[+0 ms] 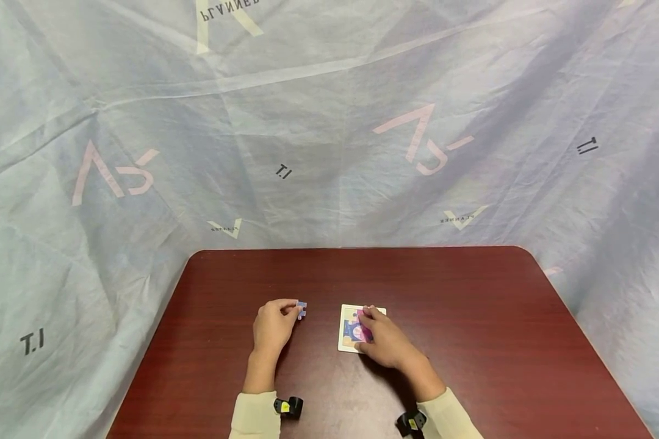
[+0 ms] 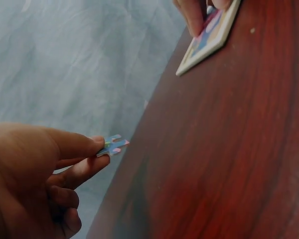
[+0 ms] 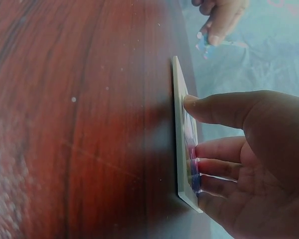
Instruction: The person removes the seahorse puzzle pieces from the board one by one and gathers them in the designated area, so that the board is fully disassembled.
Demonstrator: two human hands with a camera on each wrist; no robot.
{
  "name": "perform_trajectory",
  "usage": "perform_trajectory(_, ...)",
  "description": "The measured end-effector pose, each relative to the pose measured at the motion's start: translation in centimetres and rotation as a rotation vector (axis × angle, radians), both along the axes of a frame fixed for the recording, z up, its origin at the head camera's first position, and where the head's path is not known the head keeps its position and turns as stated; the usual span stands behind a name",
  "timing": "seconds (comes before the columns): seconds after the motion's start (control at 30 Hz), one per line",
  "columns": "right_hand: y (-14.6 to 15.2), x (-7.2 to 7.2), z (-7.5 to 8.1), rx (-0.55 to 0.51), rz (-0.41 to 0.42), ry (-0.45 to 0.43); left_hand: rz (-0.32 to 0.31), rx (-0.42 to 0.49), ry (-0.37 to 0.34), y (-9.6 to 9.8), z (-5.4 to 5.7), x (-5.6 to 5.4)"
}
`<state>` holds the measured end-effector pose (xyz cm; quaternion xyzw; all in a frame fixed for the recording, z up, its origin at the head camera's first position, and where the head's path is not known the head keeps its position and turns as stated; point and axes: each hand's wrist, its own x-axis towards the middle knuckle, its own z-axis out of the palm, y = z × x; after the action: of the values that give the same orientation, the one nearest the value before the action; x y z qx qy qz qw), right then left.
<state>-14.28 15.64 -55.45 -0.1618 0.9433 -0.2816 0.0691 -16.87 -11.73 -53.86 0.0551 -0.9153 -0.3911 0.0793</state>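
1. The left hand (image 1: 271, 329), to the left of the puzzle board (image 1: 341, 329), is pinching a blue puzzle piece (image 1: 301, 310) between thumb and fingertip, its other fingers curling loosely. It is gripping only one edge, presumably so the tabs are sticking out free toward the board.
2. The right hand (image 1: 387, 342) is reaching over the board's right half, fingers spread and gently bent, thumb and fingertips touching its face. It is grasping nothing that shows; it is probably steadying the board and the pieces in it.
3. Beneath that hand, the board is lying flat, likely so its fitted pieces (image 1: 348, 329), blue, pink and yellow, are resting level inside the pale rim. The hand is covering part of them, so I cannot tell whether a gap is remaining there.
4. Nearer the person than the board, black wrist cameras (image 1: 295, 407) are sitting at the cream sleeves (image 1: 255, 414), apparently for watching each hand.
5. Under and around the board, the reddish-brown table (image 1: 472, 317) is giving firm support.
6. Beyond the board, a grey printed curtain (image 1: 329, 152) is hanging, perhaps screening off the surroundings.
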Motion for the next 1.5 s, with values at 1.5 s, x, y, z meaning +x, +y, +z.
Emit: perform_trajectory(1.5, -0.5, -0.5, 0.5, 0.002, -0.006, 0.013, 0.049, -0.178, -0.068, -1.3, -1.9, -2.2)
